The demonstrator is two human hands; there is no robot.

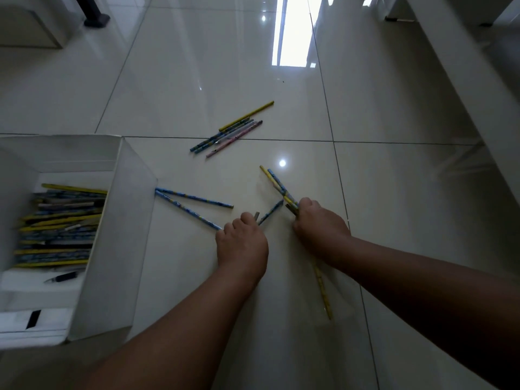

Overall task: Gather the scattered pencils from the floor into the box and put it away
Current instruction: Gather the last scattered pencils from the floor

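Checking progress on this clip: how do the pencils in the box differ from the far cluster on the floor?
The pencils in the box are many, stacked roughly parallel and running left-right inside the white box. The far cluster holds only a few, lying diagonally on bare tile, untouched by either hand. Both groups mix blue-patterned and yellow pencils.

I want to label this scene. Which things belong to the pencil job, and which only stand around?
Job: white box; far pencil cluster; two blue pencils; pencils in right hand; left hand.
Around: black furniture foot; white furniture.

Glossy tiled floor (197, 80) (reflections), black furniture foot (96, 21).
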